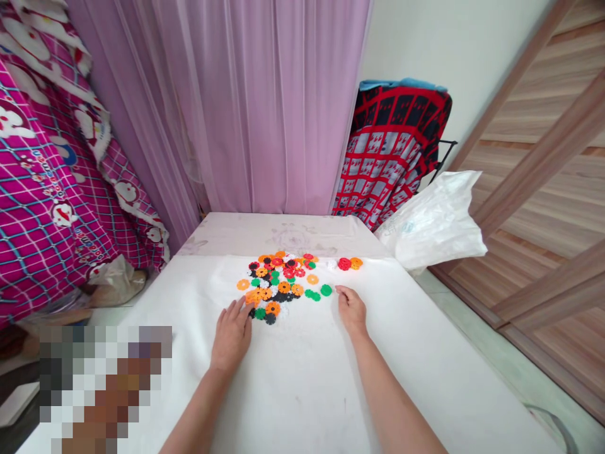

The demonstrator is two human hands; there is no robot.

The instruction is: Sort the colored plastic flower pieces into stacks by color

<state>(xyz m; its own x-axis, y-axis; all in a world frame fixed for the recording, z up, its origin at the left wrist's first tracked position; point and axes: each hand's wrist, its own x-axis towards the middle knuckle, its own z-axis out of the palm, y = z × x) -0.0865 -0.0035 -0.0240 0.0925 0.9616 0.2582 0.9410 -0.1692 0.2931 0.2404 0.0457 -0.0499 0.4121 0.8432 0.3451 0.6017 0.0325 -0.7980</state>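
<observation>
A loose heap of toothed plastic snowflake discs point(284, 287) in orange, green, black, red and white lies on the white tablecloth. My left hand point(231, 333) rests at the near left side of the heap, its fingers stretched out and touching or just over the orange discs point(253, 298). To the right of the heap is my right hand point(352, 309), its fingers curled in and the thumb against them. Whatever it holds, if anything, is hidden. Just left of its fingertips lies a green disc point(326, 290). A red disc point(345, 264) sits farther back, beside an orange one.
A white plastic bag point(435, 221) hangs at the table's back right corner. Behind stand a purple curtain point(269, 107) and a chair draped in red-checked cloth point(392, 145). Wooden doors point(543, 189) are on the right. A blurred-out patch point(108, 391) covers the front left.
</observation>
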